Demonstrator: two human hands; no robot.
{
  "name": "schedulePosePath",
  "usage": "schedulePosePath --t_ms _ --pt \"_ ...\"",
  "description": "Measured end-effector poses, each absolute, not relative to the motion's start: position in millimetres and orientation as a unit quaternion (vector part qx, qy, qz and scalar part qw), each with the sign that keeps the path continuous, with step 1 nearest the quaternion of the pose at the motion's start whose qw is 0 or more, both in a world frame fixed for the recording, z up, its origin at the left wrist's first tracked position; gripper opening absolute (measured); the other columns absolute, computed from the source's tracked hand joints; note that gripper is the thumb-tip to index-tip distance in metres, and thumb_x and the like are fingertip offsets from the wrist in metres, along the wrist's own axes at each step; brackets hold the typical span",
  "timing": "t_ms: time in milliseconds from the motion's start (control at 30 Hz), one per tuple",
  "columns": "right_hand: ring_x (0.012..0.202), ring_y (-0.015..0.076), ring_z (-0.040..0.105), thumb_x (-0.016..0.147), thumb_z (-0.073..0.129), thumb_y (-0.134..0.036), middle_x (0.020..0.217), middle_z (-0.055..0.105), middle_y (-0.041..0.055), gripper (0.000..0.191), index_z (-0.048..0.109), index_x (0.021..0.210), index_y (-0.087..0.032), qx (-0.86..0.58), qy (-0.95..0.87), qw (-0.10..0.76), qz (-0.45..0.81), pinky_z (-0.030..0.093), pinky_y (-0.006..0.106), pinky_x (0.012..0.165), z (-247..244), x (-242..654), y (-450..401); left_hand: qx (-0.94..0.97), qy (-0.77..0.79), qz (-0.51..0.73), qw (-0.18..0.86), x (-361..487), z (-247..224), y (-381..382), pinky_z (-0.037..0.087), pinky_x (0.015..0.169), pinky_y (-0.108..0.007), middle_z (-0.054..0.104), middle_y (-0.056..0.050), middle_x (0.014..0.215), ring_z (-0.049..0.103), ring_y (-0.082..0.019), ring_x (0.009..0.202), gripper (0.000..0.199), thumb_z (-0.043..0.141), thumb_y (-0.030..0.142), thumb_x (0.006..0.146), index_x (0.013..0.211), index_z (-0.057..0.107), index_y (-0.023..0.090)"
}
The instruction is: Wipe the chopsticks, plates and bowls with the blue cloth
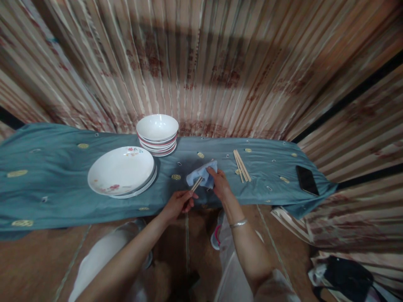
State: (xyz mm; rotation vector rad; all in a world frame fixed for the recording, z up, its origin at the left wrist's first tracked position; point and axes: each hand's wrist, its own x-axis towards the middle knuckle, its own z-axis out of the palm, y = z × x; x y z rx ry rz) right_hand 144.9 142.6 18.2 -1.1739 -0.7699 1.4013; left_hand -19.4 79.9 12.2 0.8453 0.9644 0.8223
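Near the table's front edge, my left hand (180,204) is closed on the lower ends of a few chopsticks (197,183), which point up and to the right. My right hand (219,181) grips a light blue cloth (203,172), and the cloth lies around the upper part of the chopsticks, hiding their tips. To the right of my hands, several more chopsticks (242,166) rest on the teal tablecloth (217,147). How many chopsticks my left hand holds I cannot tell.
Stacked white plates (121,171) with floral rims stand at the left. Behind them is a stack of white bowls (157,128) with red bands. A black phone (307,180) lies near the table's right end. A pleated curtain (195,63) hangs behind the table.
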Motion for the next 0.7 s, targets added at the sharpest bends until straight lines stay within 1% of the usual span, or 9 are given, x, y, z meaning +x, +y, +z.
schedulePosePath --t_ms 200,400,500,700 --pt "0.048 0.0110 0.052 0.050 0.080 -0.046 0.052 0.062 -0.0031 0.034 0.062 0.061 -0.019 -0.486 -0.304 0.521 0.632 0.043 0.024 0.051 19.8 125.9 132.2 0.385 0.428 0.380 0.724 -20.5 14.6 81.3 0.017 0.039 -0.022 0.052 0.003 0.049 0.036 -0.004 0.036 0.049 0.068 0.059 0.067 0.076 0.067 0.010" --pt "0.044 0.0085 0.046 0.047 0.081 -0.044 0.048 0.058 -0.0042 0.035 0.061 0.056 -0.018 -0.475 -0.327 0.497 0.648 0.036 0.022 0.047 20.3 114.5 125.3 0.385 0.428 0.392 0.718 -22.4 18.2 82.3 0.017 0.039 -0.022 0.051 0.003 0.047 0.034 -0.004 0.035 0.051 0.066 0.061 0.067 0.073 0.065 0.011" --pt "0.045 0.0088 0.047 0.048 0.081 -0.045 0.049 0.059 -0.0040 0.035 0.061 0.057 -0.018 -0.480 -0.326 0.502 0.641 0.037 0.022 0.048 20.6 117.1 127.1 0.392 0.432 0.392 0.711 -23.2 18.1 83.0 0.017 0.039 -0.022 0.050 0.003 0.046 0.034 -0.004 0.036 0.051 0.069 0.060 0.065 0.073 0.066 0.010" --pt "0.049 0.0111 0.053 0.047 0.082 -0.042 0.055 0.064 -0.0030 0.033 0.063 0.061 -0.018 -0.489 -0.287 0.542 0.621 0.043 0.025 0.052 20.3 132.3 135.7 0.403 0.458 0.382 0.694 -23.5 15.7 82.6 0.020 0.040 -0.022 0.050 0.004 0.047 0.036 -0.004 0.038 0.044 0.073 0.054 0.061 0.071 0.069 0.011"
